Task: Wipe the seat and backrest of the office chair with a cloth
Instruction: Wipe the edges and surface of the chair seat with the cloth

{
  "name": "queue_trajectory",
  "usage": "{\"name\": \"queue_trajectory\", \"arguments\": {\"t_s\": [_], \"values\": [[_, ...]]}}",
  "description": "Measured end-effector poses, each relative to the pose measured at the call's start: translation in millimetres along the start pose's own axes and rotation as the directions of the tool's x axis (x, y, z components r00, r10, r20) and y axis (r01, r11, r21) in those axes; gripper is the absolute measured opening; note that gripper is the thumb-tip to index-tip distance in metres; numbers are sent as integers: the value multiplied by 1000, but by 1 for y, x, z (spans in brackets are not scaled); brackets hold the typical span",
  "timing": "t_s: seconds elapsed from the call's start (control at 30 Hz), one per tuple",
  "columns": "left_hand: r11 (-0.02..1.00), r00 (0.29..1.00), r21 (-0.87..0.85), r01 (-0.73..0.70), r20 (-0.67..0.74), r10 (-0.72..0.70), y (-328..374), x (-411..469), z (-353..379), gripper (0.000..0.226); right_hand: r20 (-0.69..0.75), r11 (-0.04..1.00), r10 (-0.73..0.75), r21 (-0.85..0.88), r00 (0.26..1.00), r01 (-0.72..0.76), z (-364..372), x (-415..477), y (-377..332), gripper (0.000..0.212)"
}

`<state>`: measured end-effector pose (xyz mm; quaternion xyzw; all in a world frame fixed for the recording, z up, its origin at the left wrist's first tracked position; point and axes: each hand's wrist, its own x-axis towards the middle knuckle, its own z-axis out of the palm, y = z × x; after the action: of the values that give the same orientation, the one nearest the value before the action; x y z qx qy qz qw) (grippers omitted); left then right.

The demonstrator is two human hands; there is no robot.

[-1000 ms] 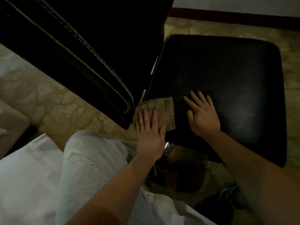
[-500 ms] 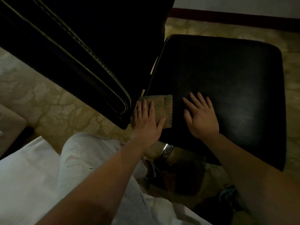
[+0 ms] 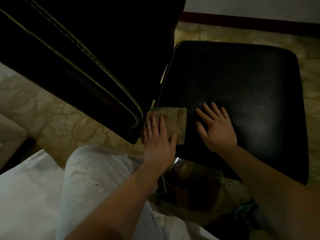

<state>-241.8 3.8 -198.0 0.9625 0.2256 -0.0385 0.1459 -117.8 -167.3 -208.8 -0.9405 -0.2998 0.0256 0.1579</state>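
The black leather seat (image 3: pixel 242 87) of the office chair fills the right of the head view. Its dark backrest (image 3: pixel 90 54) with pale stitching rises at the left. A small olive cloth (image 3: pixel 174 118) with zigzag edges lies on the seat's near left corner, against the foot of the backrest. My left hand (image 3: pixel 159 141) presses flat on the cloth with straight fingers. To the right of the cloth, my right hand (image 3: pixel 216 129) rests flat on the bare seat, fingers spread.
Patterned beige carpet (image 3: pixel 65 125) surrounds the chair. A white wall with a dark red skirting board (image 3: pixel 251 21) runs along the back. My knee in light grey trousers (image 3: pixel 93 172) is at the lower left. A shiny metal part (image 3: pixel 178 163) of the chair base shows under the seat's near edge.
My left hand has slid the cloth a little to the left and away from me, up against the backrest. My right hand has stayed in place on the seat.
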Motion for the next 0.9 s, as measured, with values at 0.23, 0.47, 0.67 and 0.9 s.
{"name": "queue_trajectory", "arguments": {"t_s": [0.23, 0.47, 0.67, 0.9], "values": [[999, 999, -28, -32, 15, 33, 2, 29, -7, 77, -1, 1000, 3, 21, 1000, -3, -2, 0, 0, 64], [999, 998, -23, -32, 50, 34, 2, 31, -13, 76, -4, 999, 39, -19, 999, -39, -2, 2, -8, 65], [999, 997, -27, 23, 71, -21, 6, -3, -7, 77, 15, 999, 29, -25, 999, -29, -7, 1, -6, 65], [1000, 998, -25, 9, 70, -7, 11, 10, -9, 76, 25, 999, -15, -34, 1000, 16, -8, -1, 0, 65]]}}
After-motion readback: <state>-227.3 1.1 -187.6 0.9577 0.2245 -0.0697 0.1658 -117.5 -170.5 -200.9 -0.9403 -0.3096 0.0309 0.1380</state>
